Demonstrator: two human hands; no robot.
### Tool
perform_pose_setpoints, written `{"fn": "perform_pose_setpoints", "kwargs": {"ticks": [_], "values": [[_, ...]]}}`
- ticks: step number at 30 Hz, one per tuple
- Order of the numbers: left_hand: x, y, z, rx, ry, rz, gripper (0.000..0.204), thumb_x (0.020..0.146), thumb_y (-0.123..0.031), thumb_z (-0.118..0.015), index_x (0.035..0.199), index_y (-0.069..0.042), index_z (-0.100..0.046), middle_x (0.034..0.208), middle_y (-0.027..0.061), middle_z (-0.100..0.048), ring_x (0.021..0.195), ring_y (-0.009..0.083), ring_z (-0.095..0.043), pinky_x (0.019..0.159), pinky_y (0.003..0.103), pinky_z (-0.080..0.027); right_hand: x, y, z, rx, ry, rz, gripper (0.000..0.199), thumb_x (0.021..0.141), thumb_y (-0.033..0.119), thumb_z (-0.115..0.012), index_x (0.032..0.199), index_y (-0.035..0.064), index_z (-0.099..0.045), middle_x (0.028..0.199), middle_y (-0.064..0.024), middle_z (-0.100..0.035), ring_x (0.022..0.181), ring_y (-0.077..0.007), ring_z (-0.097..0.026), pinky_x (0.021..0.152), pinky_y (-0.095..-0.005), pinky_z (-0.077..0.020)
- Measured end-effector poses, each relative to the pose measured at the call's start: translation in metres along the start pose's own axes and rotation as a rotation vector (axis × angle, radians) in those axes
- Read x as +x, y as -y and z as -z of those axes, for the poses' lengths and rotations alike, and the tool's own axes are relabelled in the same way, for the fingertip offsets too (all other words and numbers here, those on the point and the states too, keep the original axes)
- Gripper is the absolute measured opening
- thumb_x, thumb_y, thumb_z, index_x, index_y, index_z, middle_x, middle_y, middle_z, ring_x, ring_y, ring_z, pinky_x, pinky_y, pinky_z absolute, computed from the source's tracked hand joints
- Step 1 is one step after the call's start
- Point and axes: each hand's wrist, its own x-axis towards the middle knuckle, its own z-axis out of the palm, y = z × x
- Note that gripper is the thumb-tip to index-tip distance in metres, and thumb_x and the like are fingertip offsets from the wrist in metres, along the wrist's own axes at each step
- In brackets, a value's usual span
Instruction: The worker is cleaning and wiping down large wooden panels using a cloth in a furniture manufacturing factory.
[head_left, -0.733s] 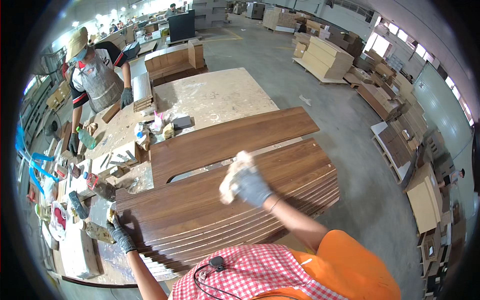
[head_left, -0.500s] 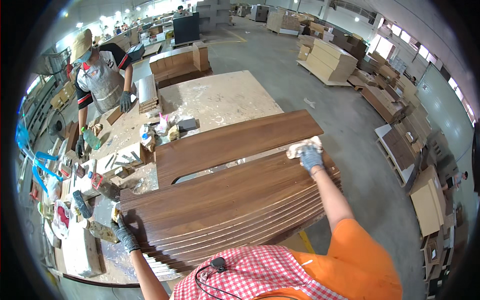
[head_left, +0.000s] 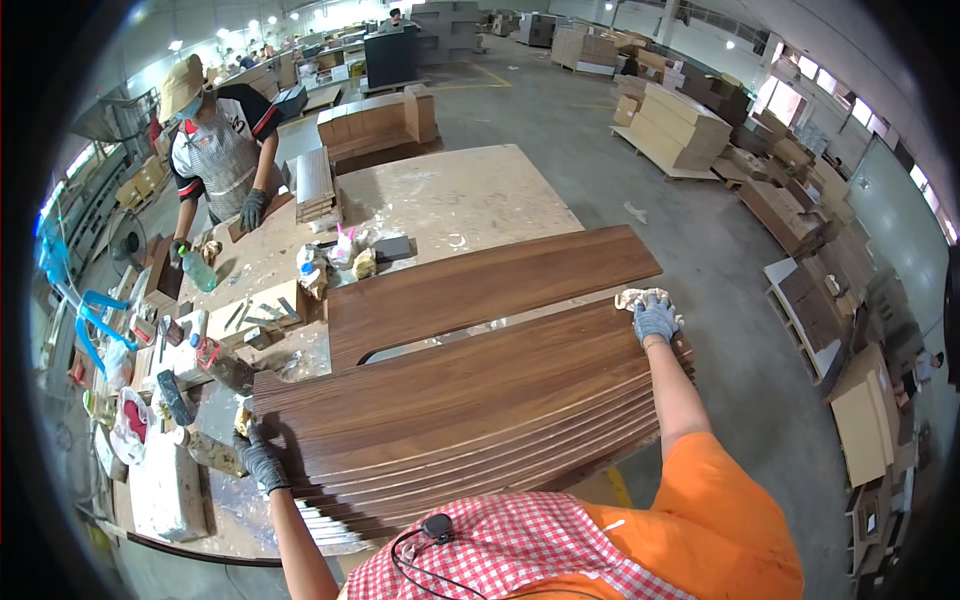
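A stack of dark brown wooden boards [head_left: 470, 385] lies in front of me on the worktable, its layered edges facing me. My right hand [head_left: 656, 318], in a grey glove, presses a crumpled whitish cloth [head_left: 632, 298] onto the top board near its far right end. At the stack's left end is my left hand [head_left: 262, 458], also gloved, with fingers curled around a small yellowish piece [head_left: 243, 418], partly hidden. Just beyond the stack lies a separate brown board [head_left: 500, 285] with a rounded notch at its near left.
Stained bottles [head_left: 222, 365], a green bottle [head_left: 198, 270] and a white plastic bag [head_left: 130, 425] crowd the table's left side. Across it stands a co-worker [head_left: 225, 150] in a hat and apron. Pallets of stacked panels [head_left: 675, 130] stand on the floor to the right.
My right hand and the cloth have slid rightward, closer to the board's end. My left hand stays by the stack's left end. The whole view has shifted slightly.
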Motion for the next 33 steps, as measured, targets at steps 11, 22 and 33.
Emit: {"fn": "perform_pose_setpoints", "kwargs": {"ticks": [11, 22, 33], "values": [[-0.004, -0.009, -0.001, 0.072, 0.0, 0.066, 0.034, 0.096, -0.023, -0.052, 0.121, 0.001, -0.053, 0.106, 0.0108, -0.065, 0.09, 0.018, -0.062, 0.08, 0.03, -0.049, -0.006, -0.014, -0.003, 0.057, -0.053, 0.024, 0.047, 0.089, 0.044, -0.049, 0.131, 0.0219, -0.05, 0.142, -0.0116, -0.041, 0.117, -0.0333, -0.05, 0.096, -0.0505, -0.0394], [-0.005, -0.011, -0.004, 0.116, 0.009, 0.044, 0.035, 0.095, -0.027, -0.054, 0.118, 0.0, -0.055, 0.102, 0.0111, -0.067, 0.085, 0.019, -0.064, 0.076, 0.031, -0.05, -0.015, -0.009, -0.01, 0.038, -0.15, 0.14, 0.05, 0.092, 0.039, -0.044, 0.132, 0.0108, -0.049, 0.144, -0.0149, -0.038, 0.136, -0.0306, -0.028, 0.112, -0.0491, -0.0156], [-0.007, -0.019, 0.001, 0.145, -0.015, 0.094, 0.036, 0.095, -0.029, -0.055, 0.119, -0.002, -0.054, 0.101, 0.0086, -0.066, 0.081, 0.0156, -0.063, 0.072, 0.028, -0.051, -0.235, 0.194, 0.083, 0.191, -0.187, 1.212, 0.043, 0.087, 0.032, -0.043, 0.114, 0.0034, -0.061, 0.119, -0.0164, -0.057, 0.116, -0.0321, -0.048, 0.103, -0.0464, -0.0299]]}}
